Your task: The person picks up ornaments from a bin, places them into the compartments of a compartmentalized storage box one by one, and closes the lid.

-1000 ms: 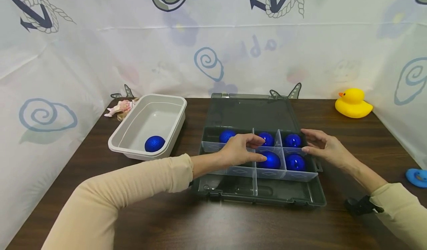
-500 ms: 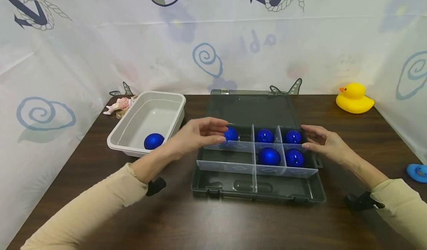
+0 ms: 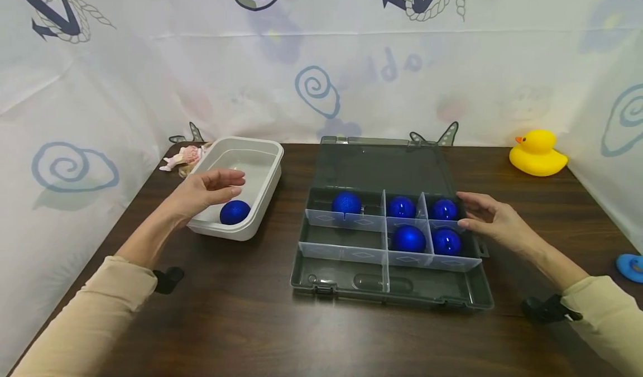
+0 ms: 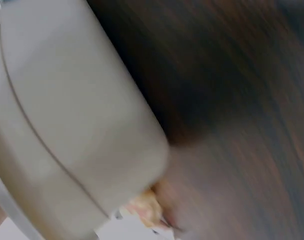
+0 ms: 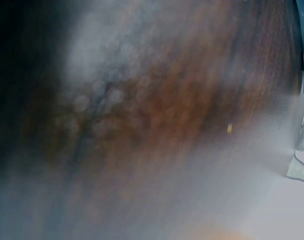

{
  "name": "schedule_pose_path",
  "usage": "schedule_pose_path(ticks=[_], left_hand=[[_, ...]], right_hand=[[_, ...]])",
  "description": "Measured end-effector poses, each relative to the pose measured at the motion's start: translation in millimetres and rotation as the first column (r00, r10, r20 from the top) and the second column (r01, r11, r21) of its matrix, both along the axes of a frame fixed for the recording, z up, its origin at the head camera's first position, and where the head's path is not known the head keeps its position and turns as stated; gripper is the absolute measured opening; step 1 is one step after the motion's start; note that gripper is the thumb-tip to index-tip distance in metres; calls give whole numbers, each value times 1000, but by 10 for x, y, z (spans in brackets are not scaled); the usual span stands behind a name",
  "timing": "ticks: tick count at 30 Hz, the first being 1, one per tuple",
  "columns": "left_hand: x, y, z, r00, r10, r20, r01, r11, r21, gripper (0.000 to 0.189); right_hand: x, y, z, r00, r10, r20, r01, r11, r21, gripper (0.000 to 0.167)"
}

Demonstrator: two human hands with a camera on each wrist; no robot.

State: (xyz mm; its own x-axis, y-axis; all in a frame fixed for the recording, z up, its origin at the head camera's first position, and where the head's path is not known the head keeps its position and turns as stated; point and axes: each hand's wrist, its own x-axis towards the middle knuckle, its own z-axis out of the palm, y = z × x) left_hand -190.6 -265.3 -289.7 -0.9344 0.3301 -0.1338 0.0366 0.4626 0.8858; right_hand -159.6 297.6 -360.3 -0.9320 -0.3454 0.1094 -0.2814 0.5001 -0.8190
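My left hand (image 3: 205, 191) is over the light grey bin (image 3: 273, 181), fingers relaxed and holding nothing. Just below its fingertips, inside the bin, lies a glittery blue ball (image 3: 234, 212). In the left wrist view the bin's side wall (image 4: 86, 110) fills the left part. My right hand (image 3: 497, 220) rests at the right edge of the dark divided organizer box (image 3: 346, 285), fingers loosely bent. Within the box's compartments sit a glittery blue ball (image 3: 346, 203), a matte blue ball (image 3: 408, 238) and several shiny blue balls (image 3: 446, 241). The box's lid (image 3: 382, 167) lies back, open.
A yellow rubber duck (image 3: 538, 153) stands at the back right, and a blue toy (image 3: 630, 268) at the right table edge. Behind the bin lies a small pink doll (image 3: 186, 158). A printed white curtain (image 3: 321, 58) surrounds the brown table (image 3: 321, 338).
My left hand has left the organizer box and swung left, past the box's edge, to above the grey bin. My right hand has stayed at the box's right side.
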Motion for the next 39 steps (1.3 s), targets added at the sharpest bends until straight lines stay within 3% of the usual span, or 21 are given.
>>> schedule_pose_path(ticks=[9,17,22,33,39], left_hand=[[-144,-260,0,984,-108,144,124,987,-103,53],[-185,-256,-49,960,-174,218,194,978,-71,57],[-224,-241,-70,944,-194,266,228,968,-103,61],[-223,-208,-69,940,-214,266,273,939,-209,57],[-214,-228,-61,942,-183,281,238,955,-176,57]], right_hand=[[15,-9,-7,1000,-17,6,17,1000,-9,55],[20,-11,-15,1000,-10,10,11,1000,-9,56],[25,-9,-10,1000,-15,19,15,1000,-14,56],[18,-3,-4,1000,-11,21,11,1000,-18,56],[13,-7,10,1000,-12,28,12,1000,5,57]])
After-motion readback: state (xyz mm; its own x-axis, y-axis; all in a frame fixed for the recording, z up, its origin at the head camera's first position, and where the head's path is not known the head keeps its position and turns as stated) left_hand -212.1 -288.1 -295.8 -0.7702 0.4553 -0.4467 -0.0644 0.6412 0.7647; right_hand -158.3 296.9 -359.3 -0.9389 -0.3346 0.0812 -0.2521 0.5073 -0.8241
